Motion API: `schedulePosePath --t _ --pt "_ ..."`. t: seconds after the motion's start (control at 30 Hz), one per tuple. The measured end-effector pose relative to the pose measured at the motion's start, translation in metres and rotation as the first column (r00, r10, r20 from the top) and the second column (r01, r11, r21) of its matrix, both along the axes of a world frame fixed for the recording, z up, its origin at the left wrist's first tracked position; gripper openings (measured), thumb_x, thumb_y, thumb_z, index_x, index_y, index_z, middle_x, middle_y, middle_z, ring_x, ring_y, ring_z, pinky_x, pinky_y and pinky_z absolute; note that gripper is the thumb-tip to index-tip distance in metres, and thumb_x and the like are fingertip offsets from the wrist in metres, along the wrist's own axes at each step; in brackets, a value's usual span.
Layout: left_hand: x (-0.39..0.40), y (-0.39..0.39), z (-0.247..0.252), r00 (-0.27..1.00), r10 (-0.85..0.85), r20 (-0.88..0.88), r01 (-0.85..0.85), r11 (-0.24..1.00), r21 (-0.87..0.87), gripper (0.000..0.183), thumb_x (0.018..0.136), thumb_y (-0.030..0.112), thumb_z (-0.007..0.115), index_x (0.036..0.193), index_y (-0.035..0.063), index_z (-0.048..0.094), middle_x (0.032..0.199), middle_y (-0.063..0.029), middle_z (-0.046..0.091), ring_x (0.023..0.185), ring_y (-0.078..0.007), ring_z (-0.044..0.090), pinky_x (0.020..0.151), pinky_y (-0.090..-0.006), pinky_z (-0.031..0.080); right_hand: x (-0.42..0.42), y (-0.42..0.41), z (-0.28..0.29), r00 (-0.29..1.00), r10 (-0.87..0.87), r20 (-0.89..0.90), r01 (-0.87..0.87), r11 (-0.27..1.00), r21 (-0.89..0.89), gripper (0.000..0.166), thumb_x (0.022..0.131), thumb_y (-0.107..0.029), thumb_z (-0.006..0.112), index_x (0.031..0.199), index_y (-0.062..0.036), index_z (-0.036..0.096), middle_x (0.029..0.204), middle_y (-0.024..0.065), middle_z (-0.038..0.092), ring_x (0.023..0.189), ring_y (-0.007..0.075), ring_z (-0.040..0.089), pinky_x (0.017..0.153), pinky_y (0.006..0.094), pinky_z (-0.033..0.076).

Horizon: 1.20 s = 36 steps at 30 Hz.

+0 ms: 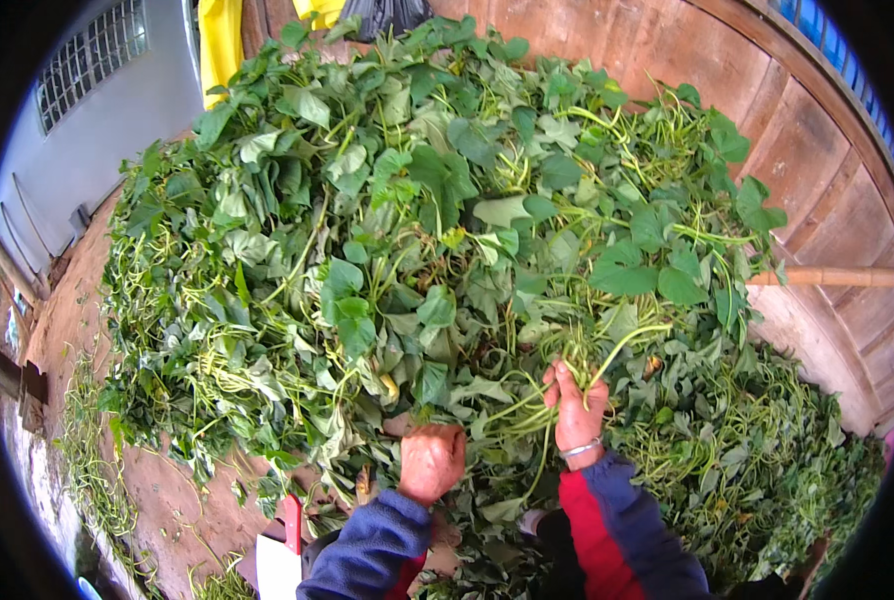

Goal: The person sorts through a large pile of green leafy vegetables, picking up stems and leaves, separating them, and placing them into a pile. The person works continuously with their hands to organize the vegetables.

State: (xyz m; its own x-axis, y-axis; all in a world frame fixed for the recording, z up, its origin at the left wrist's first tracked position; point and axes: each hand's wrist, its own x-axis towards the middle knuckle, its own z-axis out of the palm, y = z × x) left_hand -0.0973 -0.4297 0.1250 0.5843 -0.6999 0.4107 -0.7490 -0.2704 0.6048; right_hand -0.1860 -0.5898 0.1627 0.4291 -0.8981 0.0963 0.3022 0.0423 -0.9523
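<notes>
A large heap of leafy green vines (432, 195) lies before me. My right hand (578, 401), with a silver bangle at the wrist, grips a bunch of vine stems (518, 420) at the heap's near right part; one thick stem sticks out past the fingers. To its left, at the near edge of the heap, my left hand (432, 459) is curled with its back up; whether its fingers hold anything is hidden. A cleaver with a red handle (292, 523) and a broad pale blade lies left of my left sleeve, partly cut off by the picture's edge.
Wooden panels (799, 142) curve behind the heap, with a bamboo pole (829, 277) at the right. More cut vines (747, 450) lie at the lower right. Yellow cloth (220, 49) and a black plastic bag (387, 15) are at the top. Loose stems lie on the earthen floor (184, 502).
</notes>
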Motion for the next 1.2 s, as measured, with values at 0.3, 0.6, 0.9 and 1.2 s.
schedulePosePath --t 0.3,0.6,0.9,1.2 --pt "0.024 0.011 -0.002 0.93 0.275 -0.244 -0.252 0.96 0.122 0.032 0.079 0.027 0.058 0.063 -0.0002 0.056 0.045 -0.0139 0.045 0.04 -0.0258 0.045 0.045 -0.0321 0.039 -0.006 -0.021 0.009 0.972 -0.189 0.142 0.175 0.979 0.104 0.007 0.083 -0.01 0.053 0.082 -0.0039 0.057 0.065 0.0019 0.054 0.046 0.0061 0.042 0.041 0.0182 0.034" --pt "-0.002 -0.003 0.003 0.937 -0.132 -0.323 0.073 0.98 -0.187 0.012 0.069 0.008 0.066 0.074 -0.0004 0.059 0.067 -0.0107 0.057 0.06 -0.0235 0.055 0.055 -0.0295 0.043 -0.004 -0.015 0.005 0.976 -0.099 0.193 0.085 0.993 0.077 0.006 0.084 -0.01 0.053 0.084 -0.0045 0.055 0.069 0.0031 0.054 0.049 0.0085 0.044 0.044 0.0205 0.036" --pt "-0.018 -0.011 0.011 0.983 -0.093 -0.159 0.074 0.99 -0.119 0.032 0.064 0.014 0.069 0.091 0.0008 0.058 0.09 -0.0132 0.058 0.077 -0.0299 0.058 0.066 -0.0345 0.047 -0.001 -0.005 0.008 0.975 -0.053 0.214 0.031 0.994 0.105 0.007 0.083 -0.011 0.053 0.084 -0.0042 0.055 0.068 0.003 0.054 0.049 0.0083 0.044 0.045 0.0204 0.037" --pt "-0.02 -0.016 0.001 0.995 -0.032 -0.098 0.033 0.999 0.002 0.021 0.067 0.014 0.064 0.081 0.0005 0.057 0.076 -0.0124 0.056 0.07 -0.0301 0.055 0.06 -0.0374 0.045 0.002 0.001 0.007 0.967 -0.013 0.253 -0.031 0.985 0.169 0.01 0.084 -0.013 0.053 0.085 -0.004 0.055 0.07 0.0029 0.054 0.05 0.0085 0.044 0.046 0.0211 0.037"
